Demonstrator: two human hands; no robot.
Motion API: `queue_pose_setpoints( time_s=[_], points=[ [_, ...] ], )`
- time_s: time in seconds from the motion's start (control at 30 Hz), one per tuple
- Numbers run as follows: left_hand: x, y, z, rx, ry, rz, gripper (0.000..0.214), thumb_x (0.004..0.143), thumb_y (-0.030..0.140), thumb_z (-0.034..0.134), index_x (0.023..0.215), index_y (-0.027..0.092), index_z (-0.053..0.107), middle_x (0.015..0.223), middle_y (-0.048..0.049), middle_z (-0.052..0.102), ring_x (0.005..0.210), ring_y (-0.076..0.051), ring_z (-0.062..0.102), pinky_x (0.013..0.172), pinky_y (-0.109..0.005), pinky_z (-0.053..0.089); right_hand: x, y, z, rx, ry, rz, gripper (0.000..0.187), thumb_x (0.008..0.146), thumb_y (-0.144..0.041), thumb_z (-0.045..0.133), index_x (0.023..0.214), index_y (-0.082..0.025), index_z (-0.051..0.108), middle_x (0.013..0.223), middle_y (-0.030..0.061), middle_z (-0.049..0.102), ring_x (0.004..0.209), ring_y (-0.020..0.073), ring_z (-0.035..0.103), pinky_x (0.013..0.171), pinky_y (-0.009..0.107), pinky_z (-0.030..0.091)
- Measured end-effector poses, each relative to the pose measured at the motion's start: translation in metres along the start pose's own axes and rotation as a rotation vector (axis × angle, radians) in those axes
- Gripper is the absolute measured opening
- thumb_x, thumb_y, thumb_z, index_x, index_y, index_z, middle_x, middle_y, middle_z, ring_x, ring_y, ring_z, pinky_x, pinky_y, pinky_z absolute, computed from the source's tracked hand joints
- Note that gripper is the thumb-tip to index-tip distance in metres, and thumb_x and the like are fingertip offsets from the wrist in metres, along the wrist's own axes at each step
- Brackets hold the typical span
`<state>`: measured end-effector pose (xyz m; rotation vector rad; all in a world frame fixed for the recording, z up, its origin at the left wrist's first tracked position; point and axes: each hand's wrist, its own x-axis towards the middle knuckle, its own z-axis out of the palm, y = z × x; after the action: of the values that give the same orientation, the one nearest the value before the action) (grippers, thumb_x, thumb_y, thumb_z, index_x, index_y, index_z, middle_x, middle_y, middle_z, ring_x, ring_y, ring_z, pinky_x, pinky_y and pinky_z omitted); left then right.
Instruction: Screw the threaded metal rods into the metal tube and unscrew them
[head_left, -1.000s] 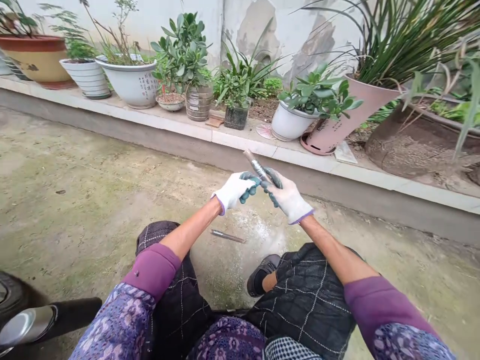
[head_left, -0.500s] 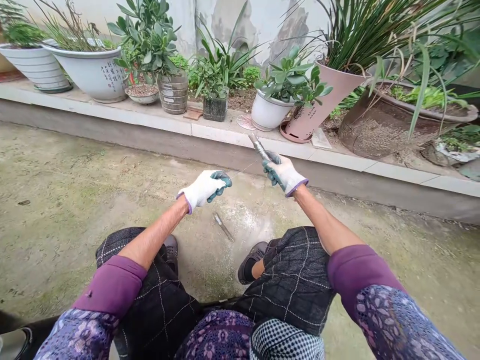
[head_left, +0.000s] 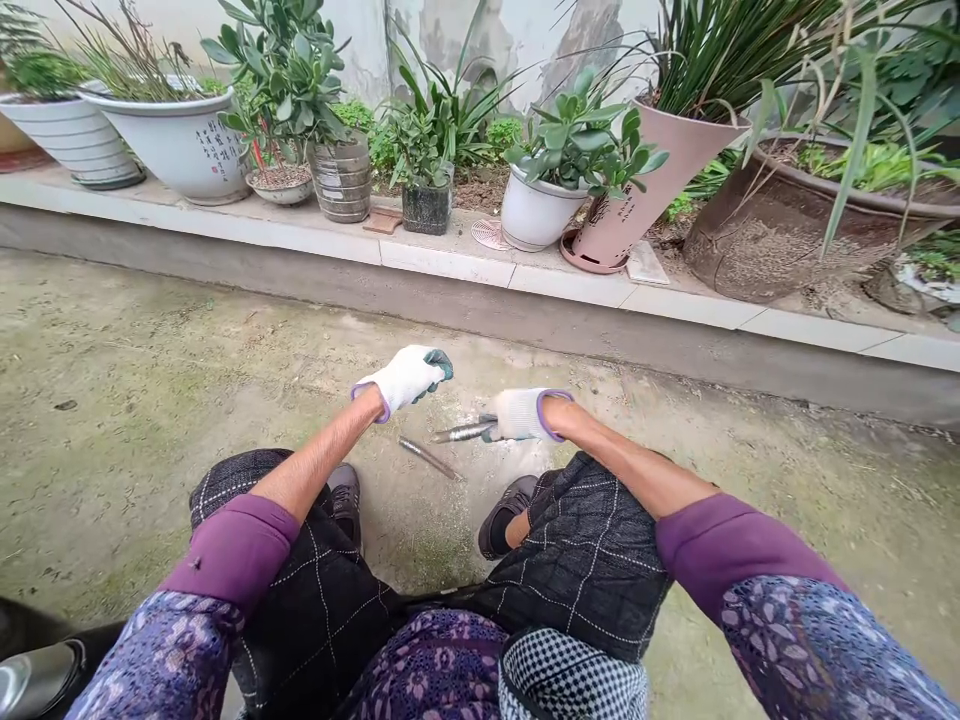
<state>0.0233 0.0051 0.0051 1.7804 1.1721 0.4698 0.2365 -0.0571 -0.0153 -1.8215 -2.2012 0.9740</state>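
Here, metal rod (head_left: 459, 433) in right hand (head_left: 519, 414)

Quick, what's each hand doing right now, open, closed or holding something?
Left white-gloved hand: closed; whether it holds anything cannot be told.
Right white-gloved hand: closed around a slim silvery rod.

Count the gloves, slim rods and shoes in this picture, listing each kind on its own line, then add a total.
Gloves: 2 (left glove, right glove)
Slim rods: 2 (held rod, loose rod)
Shoes: 2 (left shoe, right shoe)
Total: 6
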Motion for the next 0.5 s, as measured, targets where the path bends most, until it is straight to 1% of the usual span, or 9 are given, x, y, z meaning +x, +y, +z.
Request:
queue_pose_setpoints(
  time_s=[0.07,0.1,0.13,0.2,0.27,0.33,0.4,0.43,0.5],
  points=[
    [-0.007,0.002,0.006,-0.022,-0.074,0.004,0.012,0.078,0.020,0.062,0.086,0.014,0.069,0.055,0.0030,0.054,0.040,-0.006,0.039,0.038,-0.018,0.028,0.011,0.012,-0.011,-0.121,0.042,0.062,0.010,0.071,-0.025,0.071,0.068,-0.017,0.066,0.054,0.0035,0.054,0.061,0.0176,0.055,0.057,0.029,0.038],
    [-0.011,0.002,0.009,-0.040,-0.106,0.014,0.013,0.078,0.021,0.063,0.086,0.014,0.070,0.055,0.0026,0.055,0.039,-0.006,0.039,0.038,-0.018,0.028,0.014,0.016,-0.020,-0.183,0.070,0.085,0.009,0.072,-0.025,0.070,0.071,-0.017,0.066,0.056,0.0036,0.056,0.062,0.0173,0.054,0.058,0.028,0.037],
    [-0.013,0.003,0.012,-0.057,-0.132,0.025,0.013,0.078,0.022,0.064,0.086,0.013,0.070,0.055,0.0021,0.056,0.040,-0.006,0.040,0.039,-0.018,0.029,0.016,0.020,-0.031,-0.242,0.123,0.100,0.010,0.075,-0.027,0.067,0.076,-0.017,0.067,0.059,0.0030,0.057,0.061,0.0161,0.053,0.057,0.027,0.036],
    [-0.017,0.003,0.017,-0.075,-0.179,0.041,0.015,0.078,0.024,0.065,0.087,0.013,0.071,0.056,0.0013,0.058,0.040,-0.007,0.041,0.038,-0.018,0.031,0.015,0.023,-0.048,-0.250,0.232,0.100,0.016,0.081,-0.033,0.062,0.086,-0.018,0.067,0.064,0.0009,0.058,0.059,0.0132,0.050,0.055,0.025,0.035],
    [-0.016,0.001,0.021,-0.093,-0.227,0.043,0.018,0.079,0.027,0.063,0.089,0.014,0.070,0.057,0.0012,0.059,0.040,-0.008,0.043,0.038,-0.019,0.034,0.009,0.020,-0.058,-0.124,0.328,0.095,0.022,0.083,-0.038,0.060,0.091,-0.018,0.066,0.064,-0.0012,0.057,0.055,0.0106,0.047,0.051,0.023,0.034],
    [-0.012,-0.003,0.024,-0.115,-0.261,0.030,0.018,0.081,0.028,0.060,0.090,0.015,0.069,0.060,0.0009,0.060,0.040,-0.008,0.045,0.038,-0.019,0.037,0.002,0.013,-0.059,0.115,0.374,0.090,0.028,0.083,-0.041,0.060,0.097,-0.018,0.065,0.062,-0.0031,0.052,0.050,0.0088,0.042,0.045,0.021,0.033],
    [-0.005,-0.008,0.024,-0.136,-0.256,0.018,0.019,0.081,0.026,0.057,0.092,0.015,0.068,0.063,0.0003,0.061,0.042,-0.009,0.048,0.039,-0.019,0.039,-0.007,0.004,-0.057,0.392,0.332,0.037,0.036,0.083,-0.044,0.060,0.106,-0.017,0.064,0.061,-0.0049,0.048,0.045,0.0077,0.038,0.038,0.020,0.032],
    [-0.001,-0.010,0.023,-0.145,-0.232,0.018,0.019,0.080,0.024,0.057,0.092,0.015,0.068,0.065,0.0000,0.062,0.044,-0.009,0.049,0.040,-0.018,0.040,-0.011,-0.001,-0.054,0.501,0.259,-0.006,0.041,0.081,-0.047,0.061,0.109,-0.017,0.064,0.060,-0.0056,0.046,0.043,0.0075,0.037,0.036,0.020,0.032],
    [0.005,-0.012,0.019,-0.167,-0.194,0.051,0.019,0.077,0.020,0.056,0.091,0.014,0.069,0.068,-0.0002,0.063,0.047,-0.008,0.051,0.042,-0.017,0.040,-0.019,-0.009,-0.049,0.576,0.007,-0.098,0.048,0.077,-0.050,0.065,0.110,-0.015,0.066,0.059,-0.0060,0.046,0.041,0.0075,0.037,0.034,0.020,0.034]
  ],
)
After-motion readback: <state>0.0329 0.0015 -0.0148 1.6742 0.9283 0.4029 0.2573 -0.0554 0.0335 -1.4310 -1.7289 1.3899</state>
